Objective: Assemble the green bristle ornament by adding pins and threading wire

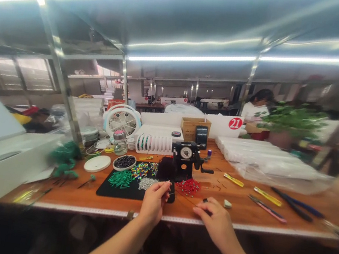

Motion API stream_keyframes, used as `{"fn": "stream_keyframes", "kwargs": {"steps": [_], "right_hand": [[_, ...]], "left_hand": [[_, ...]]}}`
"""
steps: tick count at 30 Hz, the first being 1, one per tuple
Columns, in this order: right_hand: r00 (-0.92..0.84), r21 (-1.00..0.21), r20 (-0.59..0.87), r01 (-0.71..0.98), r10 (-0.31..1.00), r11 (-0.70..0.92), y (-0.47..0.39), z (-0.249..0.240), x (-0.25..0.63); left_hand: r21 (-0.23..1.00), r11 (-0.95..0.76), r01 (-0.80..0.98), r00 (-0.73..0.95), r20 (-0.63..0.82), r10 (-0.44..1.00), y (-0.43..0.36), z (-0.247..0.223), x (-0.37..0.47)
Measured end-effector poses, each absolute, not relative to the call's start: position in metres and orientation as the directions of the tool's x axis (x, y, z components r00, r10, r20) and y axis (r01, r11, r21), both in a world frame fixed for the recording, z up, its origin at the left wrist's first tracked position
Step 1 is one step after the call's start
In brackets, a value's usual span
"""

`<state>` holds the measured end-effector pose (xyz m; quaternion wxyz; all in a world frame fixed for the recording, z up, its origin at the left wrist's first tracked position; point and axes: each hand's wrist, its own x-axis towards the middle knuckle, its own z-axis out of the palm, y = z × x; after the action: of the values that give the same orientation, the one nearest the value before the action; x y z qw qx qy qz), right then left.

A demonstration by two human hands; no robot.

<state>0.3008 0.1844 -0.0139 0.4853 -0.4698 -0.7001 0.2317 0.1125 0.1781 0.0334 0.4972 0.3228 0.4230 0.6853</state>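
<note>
My left hand (153, 200) is closed in a pinch over the front edge of a black mat (132, 194). To its right, my right hand (217, 221) also pinches, above the wooden table. A thin dark line (188, 200) runs between the two hands; it looks like a thread or fine wire. Several small piles lie close by: green tube-like pieces (121, 178), multicoloured beads (140, 170), silvery bits (148, 183) and red pieces (188, 186). Behind them stands a black hand-cranked winder (185, 160) with a round dial. What sits inside the fingertips is too small to make out.
Yellow-handled tools (267, 196), a pink-handled tool (268, 209) and dark blue pliers (297, 205) lie at the right. Wrapped white rolls (258, 157) are behind them. A dish of dark beads (124, 162), a white lid (97, 163) and a fan (122, 122) stand left.
</note>
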Motion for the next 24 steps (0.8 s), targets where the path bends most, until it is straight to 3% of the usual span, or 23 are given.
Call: {"fn": "stream_keyframes", "kwargs": {"steps": [17, 24], "right_hand": [[0.031, -0.747, 0.532, 0.487, 0.846, 0.452, 0.1821, -0.0163, 0.2977], [-0.033, -0.839, 0.420, 0.368, 0.907, 0.401, 0.1831, -0.0103, 0.3008]], "left_hand": [[0.862, -0.137, -0.488, -0.286, -0.010, 0.958, 0.1775, 0.0284, 0.1089], [0.869, -0.138, -0.475, -0.292, -0.008, 0.956, 0.1796, 0.0300, 0.1102]]}}
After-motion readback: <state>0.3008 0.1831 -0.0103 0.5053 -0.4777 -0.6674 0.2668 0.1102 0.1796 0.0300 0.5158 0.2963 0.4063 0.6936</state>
